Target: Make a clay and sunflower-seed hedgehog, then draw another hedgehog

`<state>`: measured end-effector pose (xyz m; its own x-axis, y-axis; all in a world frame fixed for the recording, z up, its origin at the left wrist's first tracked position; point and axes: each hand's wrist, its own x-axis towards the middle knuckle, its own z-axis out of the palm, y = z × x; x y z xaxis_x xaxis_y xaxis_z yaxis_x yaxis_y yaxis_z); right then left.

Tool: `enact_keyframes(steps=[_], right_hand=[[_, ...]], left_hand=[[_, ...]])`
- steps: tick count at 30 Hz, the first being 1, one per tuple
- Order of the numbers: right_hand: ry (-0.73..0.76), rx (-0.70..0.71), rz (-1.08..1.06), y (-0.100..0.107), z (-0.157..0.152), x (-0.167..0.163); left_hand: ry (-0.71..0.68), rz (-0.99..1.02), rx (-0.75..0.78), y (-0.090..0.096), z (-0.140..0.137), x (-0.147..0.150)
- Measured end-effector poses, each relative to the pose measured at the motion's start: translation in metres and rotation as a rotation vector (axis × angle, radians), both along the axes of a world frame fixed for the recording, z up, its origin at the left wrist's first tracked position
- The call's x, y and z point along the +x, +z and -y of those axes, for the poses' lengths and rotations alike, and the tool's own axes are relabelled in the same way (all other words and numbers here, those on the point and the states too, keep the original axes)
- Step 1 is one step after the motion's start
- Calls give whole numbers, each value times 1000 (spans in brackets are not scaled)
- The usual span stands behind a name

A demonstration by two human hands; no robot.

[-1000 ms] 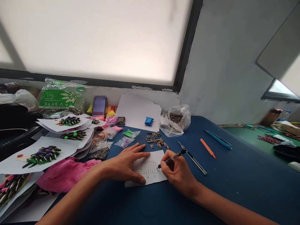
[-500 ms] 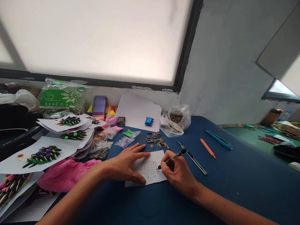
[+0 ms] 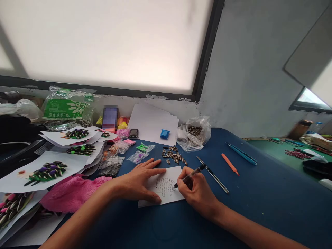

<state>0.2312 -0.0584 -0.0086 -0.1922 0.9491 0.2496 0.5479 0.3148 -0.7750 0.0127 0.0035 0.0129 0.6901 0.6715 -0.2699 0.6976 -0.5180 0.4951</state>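
Observation:
A small sheet of white paper (image 3: pixel 166 200) lies on the blue table and bears a line drawing of an animal with a rounded, wavy-marked body and short legs. Flat across the sheet's left part, with fingers spread, rests my left hand (image 3: pixel 142 181). My right hand (image 3: pixel 198 188) grips a black pen (image 3: pixel 190 176), its tip at the right side of the drawn body. Just beyond the paper is a loose group of sunflower seeds (image 3: pixel 175 155). A silver craft knife (image 3: pixel 215 178) lies right beside my right hand.
An orange marker (image 3: pixel 230 164) and a blue pen-like tool (image 3: pixel 241 154) lie to the right. Behind are a bag of seeds (image 3: pixel 194 133), white sheets (image 3: pixel 153 121) and a blue packet (image 3: pixel 165 134). Seed-decorated papers (image 3: pixel 77 162) and a pink cloth (image 3: pixel 72 195) fill the left.
The pen tip has shifted slightly left and down on the drawing, with my right hand moving a little. My left hand stays in place.

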Motion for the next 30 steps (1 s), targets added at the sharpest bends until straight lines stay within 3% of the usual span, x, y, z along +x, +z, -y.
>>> enact_keyframes(steps=[30], right_hand=[[-66, -28, -59, 5, 1, 1]], left_hand=[[-3, 4, 2, 0, 0, -1]])
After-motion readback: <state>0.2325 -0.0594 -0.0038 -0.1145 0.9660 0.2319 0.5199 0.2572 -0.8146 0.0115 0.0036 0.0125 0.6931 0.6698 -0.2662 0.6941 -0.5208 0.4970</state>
